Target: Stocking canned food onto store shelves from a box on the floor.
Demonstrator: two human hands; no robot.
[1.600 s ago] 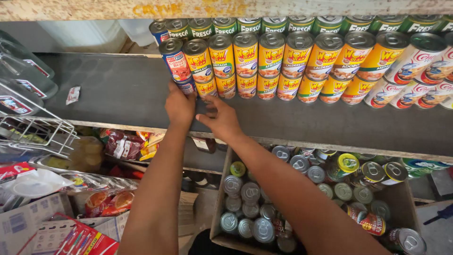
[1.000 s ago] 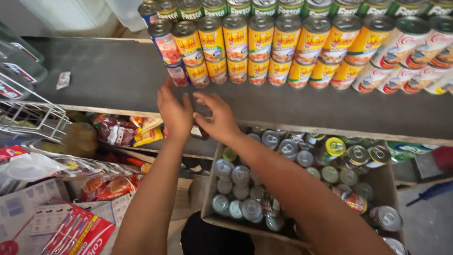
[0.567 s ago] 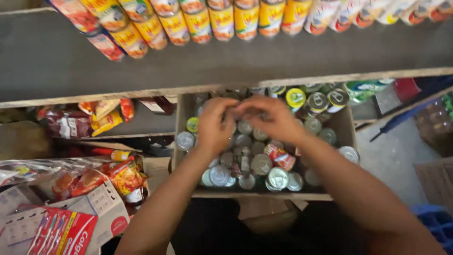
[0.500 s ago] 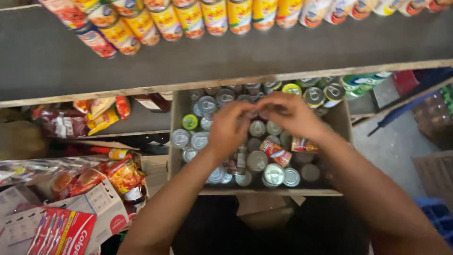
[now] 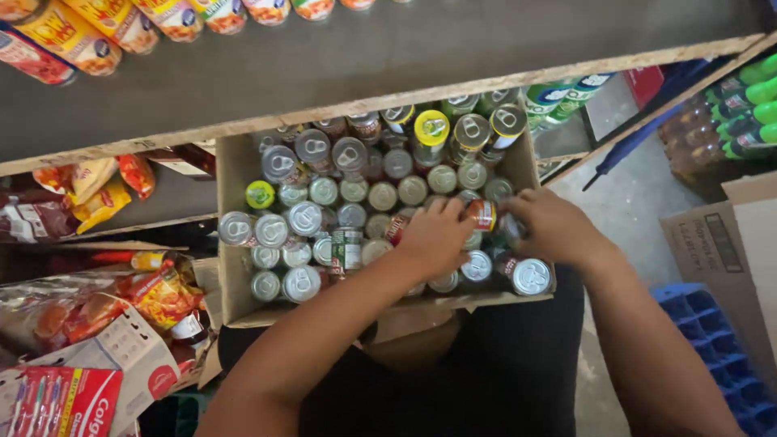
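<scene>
**Head view: both hands down in the box of tins**

Head view showed the fingers first: the left hand's fingertips (image 5: 441, 212) were curled down among the tin tops, touching a red-labelled can (image 5: 482, 214) lying on its side, though whether they truly gripped it could not be told. The right hand (image 5: 552, 229) met that same can from the other side, fingers bent in around its end and over the neighbouring tins; again, a firm grip could not be confirmed. The left hand (image 5: 433, 240) lay palm-down across the middle of the load.

Outward from there, the cardboard box (image 5: 235, 174) was packed with upright cans, silver pull-tab lids up, and a yellow-lidded can (image 5: 430, 128) stood near the far wall. The box rested on the person's lap, just under the edge of a dark shelf (image 5: 405, 48). A row of yellow-labelled cans (image 5: 73, 36) lay along the shelf's far side. Snack packets (image 5: 93, 182) sat to the left, and green bottles (image 5: 740, 109) stood well apart at the right.
</scene>
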